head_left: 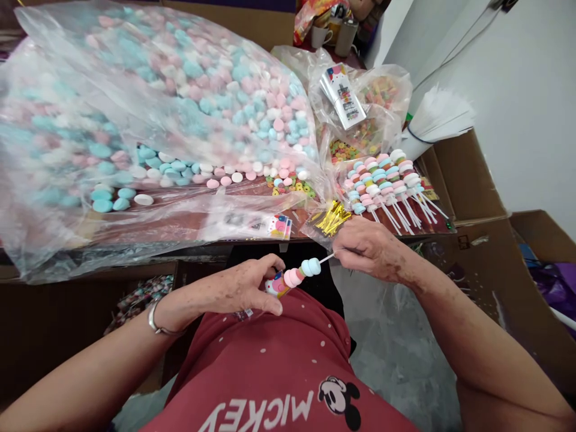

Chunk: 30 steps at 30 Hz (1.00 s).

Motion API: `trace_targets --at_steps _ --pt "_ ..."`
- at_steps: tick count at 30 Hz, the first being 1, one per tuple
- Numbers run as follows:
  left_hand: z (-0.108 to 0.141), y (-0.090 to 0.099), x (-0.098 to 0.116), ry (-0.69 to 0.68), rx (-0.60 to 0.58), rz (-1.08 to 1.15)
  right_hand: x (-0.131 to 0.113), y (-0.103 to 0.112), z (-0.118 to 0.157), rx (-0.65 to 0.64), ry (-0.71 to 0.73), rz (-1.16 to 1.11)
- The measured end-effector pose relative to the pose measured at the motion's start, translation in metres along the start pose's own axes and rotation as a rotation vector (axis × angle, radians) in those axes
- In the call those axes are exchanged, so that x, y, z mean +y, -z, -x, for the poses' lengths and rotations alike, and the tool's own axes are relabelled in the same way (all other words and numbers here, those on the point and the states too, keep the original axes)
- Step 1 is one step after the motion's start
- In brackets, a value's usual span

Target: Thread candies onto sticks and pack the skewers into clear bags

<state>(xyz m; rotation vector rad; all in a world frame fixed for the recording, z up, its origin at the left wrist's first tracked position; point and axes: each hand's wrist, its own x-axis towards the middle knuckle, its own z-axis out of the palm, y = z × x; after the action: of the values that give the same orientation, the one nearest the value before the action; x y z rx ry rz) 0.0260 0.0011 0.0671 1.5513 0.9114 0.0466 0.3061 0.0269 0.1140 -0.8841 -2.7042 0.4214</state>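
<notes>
A candy skewer point(293, 276) with pink and pale blue marshmallow pieces is held between my hands, below the table edge. My right hand point(369, 249) is closed around the end of its white stick. On the left, my left hand point(245, 285) curls its thumb and fingers around a colorful printed wrapper point(275, 285) at the skewer's far end. Gold twist ties point(333, 217) lie just beyond my right hand. Several finished-looking skewers point(382, 180) rest in a row at the right of the table, sticks pointing toward me. Flat printed bags point(256, 225) lie near the front edge.
A huge clear bag of marshmallows point(193, 90) covers the left and middle of the table point(175, 223). Gummy rings point(292, 186) lie at its opening. Behind the skewers are more printed bags point(344, 99) and white sticks point(438, 117). Cardboard boxes point(468, 174) stand at right.
</notes>
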Motion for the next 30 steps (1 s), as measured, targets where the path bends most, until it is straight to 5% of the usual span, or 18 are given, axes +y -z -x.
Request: trace_targets --at_steps 9,13,22,30 --pt "-0.007 -0.015 -0.012 0.040 -0.184 0.386 -0.001 0.013 -0.019 0.061 0.191 0.180" --pt "-0.014 -0.015 -0.010 0.029 -0.256 0.373 -0.004 0.021 -0.029 0.063 0.285 0.226" --pt "-0.013 -0.008 -0.023 -0.250 0.160 -0.020 -0.006 0.012 -0.014 -0.050 -0.025 0.181" --pt "-0.017 -0.005 -0.015 -0.360 0.105 -0.205 -0.021 0.010 -0.020 -0.084 0.146 0.237"
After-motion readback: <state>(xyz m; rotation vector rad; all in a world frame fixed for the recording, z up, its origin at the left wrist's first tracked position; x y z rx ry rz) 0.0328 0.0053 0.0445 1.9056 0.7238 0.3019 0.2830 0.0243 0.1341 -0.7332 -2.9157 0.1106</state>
